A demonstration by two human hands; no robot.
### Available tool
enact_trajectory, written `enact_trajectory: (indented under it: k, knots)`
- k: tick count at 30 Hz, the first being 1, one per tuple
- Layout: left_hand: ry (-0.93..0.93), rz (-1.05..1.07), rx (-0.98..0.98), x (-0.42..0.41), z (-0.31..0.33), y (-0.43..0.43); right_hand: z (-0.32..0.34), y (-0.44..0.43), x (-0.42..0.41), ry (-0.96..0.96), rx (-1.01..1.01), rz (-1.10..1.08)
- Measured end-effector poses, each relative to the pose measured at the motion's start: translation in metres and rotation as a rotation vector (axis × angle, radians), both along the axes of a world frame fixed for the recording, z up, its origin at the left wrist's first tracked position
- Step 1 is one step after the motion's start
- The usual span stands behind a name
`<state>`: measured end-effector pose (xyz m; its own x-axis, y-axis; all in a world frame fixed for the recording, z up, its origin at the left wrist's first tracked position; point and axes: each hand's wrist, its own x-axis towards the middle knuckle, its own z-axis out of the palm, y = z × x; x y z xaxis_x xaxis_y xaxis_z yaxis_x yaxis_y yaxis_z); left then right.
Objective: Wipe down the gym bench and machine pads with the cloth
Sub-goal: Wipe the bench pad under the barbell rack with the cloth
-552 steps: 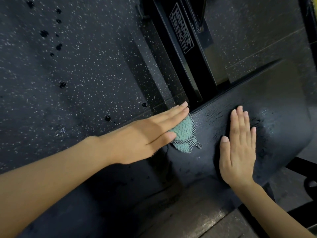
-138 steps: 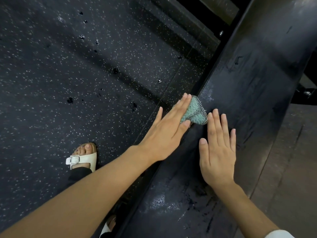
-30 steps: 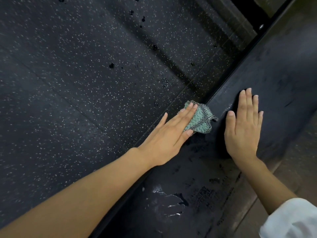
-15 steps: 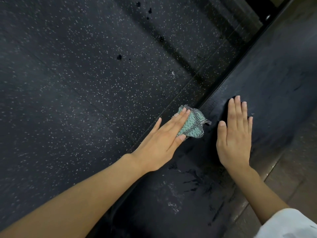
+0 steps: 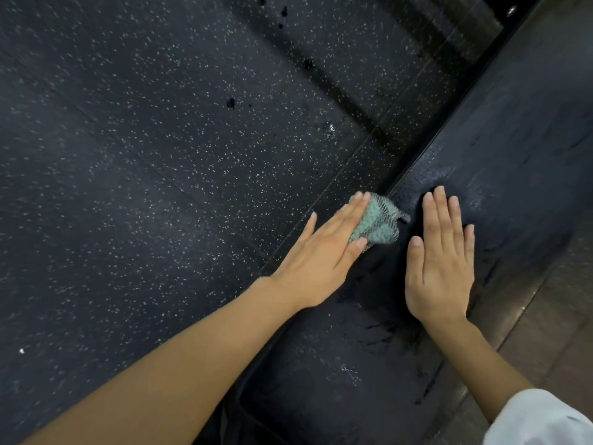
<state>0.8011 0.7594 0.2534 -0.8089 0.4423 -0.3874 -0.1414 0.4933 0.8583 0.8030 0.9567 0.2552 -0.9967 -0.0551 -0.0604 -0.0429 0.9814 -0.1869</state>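
Speckled rubber floor (image 5: pixel 160 155) beside black padded surface (image 5: pixel 513 139). My left grip (image 5: pixel 324 252) presses crumpled teal cloth (image 5: pixel 378 224) flat-fingered; right grip (image 5: pixel 439 268) spread, cloth nearer than before.

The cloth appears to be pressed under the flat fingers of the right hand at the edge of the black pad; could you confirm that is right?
Not quite: the left hand, not the right, presses the cloth under flat fingers at the edge of the black pad. The right hand lies flat and bare on the pad beside it. The head view shows this.
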Motion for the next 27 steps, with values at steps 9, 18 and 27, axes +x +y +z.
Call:
enact_trajectory:
  k: [9, 18, 27]
  knots:
    - [0.012, 0.013, 0.026, -0.008, -0.001, 0.002, -0.003, 0.003, -0.002, 0.022, 0.008, 0.018]
    - [-0.045, 0.079, 0.028, 0.035, -0.003, -0.014, -0.004, 0.004, -0.003, 0.037, 0.001, 0.031]
    - [-0.066, 0.128, -0.039, 0.065, 0.002, -0.018, -0.004, 0.007, -0.002, 0.014, 0.015, 0.087]
